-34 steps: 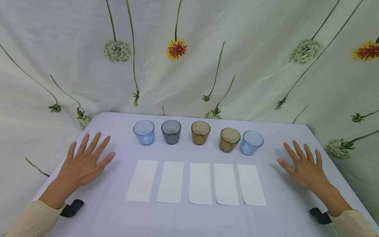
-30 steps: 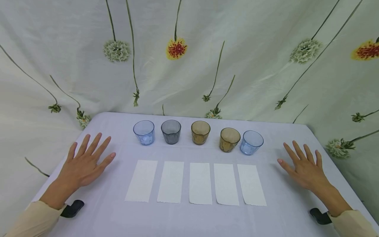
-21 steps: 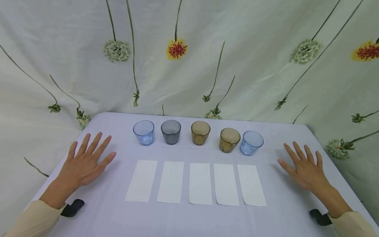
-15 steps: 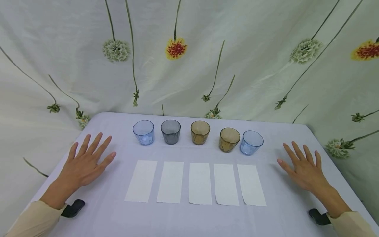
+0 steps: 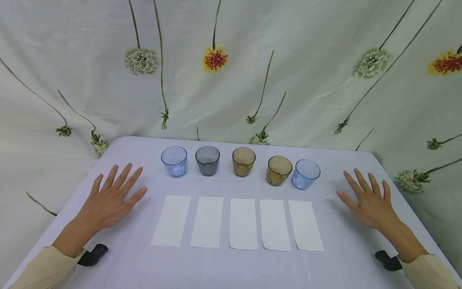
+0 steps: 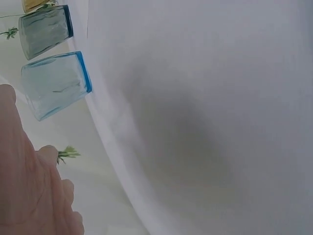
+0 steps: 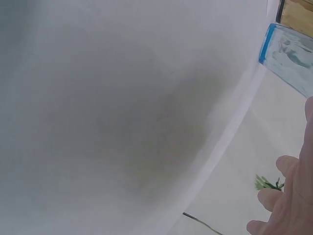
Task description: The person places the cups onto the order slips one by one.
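Note:
My left hand is held over the left side of the table, fingers spread and holding nothing. On the right side my right hand is spread the same way, also with nothing in it. Several tumblers stand upright in a row between the hands at the back: a blue glass nearest the left hand, a grey glass, an amber glass, a second amber glass, and another blue glass nearest the right hand. The left wrist view shows the left blue glass beyond the fingers.
Several white paper strips lie side by side in front of the glasses. A white cloth covers the table. Behind it hangs a flower-print curtain. Dark wrist devices show below both hands.
My left hand has shifted slightly to the right. The right hand has moved a touch up and to the left; glasses and paper strips stay in place.

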`<state>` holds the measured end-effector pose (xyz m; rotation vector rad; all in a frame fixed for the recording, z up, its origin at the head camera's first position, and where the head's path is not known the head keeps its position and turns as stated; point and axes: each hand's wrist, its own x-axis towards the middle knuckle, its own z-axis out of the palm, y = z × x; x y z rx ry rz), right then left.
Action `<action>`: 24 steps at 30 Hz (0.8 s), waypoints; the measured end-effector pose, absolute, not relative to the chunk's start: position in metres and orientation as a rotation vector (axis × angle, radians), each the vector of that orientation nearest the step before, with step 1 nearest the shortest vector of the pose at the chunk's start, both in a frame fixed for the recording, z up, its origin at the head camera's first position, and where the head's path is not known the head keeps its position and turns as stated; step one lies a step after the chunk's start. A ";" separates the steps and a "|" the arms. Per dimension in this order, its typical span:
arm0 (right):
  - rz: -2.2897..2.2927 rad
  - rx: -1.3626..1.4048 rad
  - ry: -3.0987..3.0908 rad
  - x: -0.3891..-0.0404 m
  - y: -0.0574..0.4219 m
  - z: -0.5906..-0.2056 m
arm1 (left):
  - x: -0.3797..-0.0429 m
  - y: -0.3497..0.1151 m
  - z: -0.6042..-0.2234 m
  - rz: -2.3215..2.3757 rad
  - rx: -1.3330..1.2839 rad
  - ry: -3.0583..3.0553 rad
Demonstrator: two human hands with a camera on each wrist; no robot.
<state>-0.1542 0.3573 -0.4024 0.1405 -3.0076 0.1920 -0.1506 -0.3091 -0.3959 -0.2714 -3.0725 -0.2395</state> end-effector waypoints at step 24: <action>0.257 0.139 -2.997 -0.160 0.350 -0.385 | -0.143 -0.283 -0.396 -0.810 -0.419 -3.148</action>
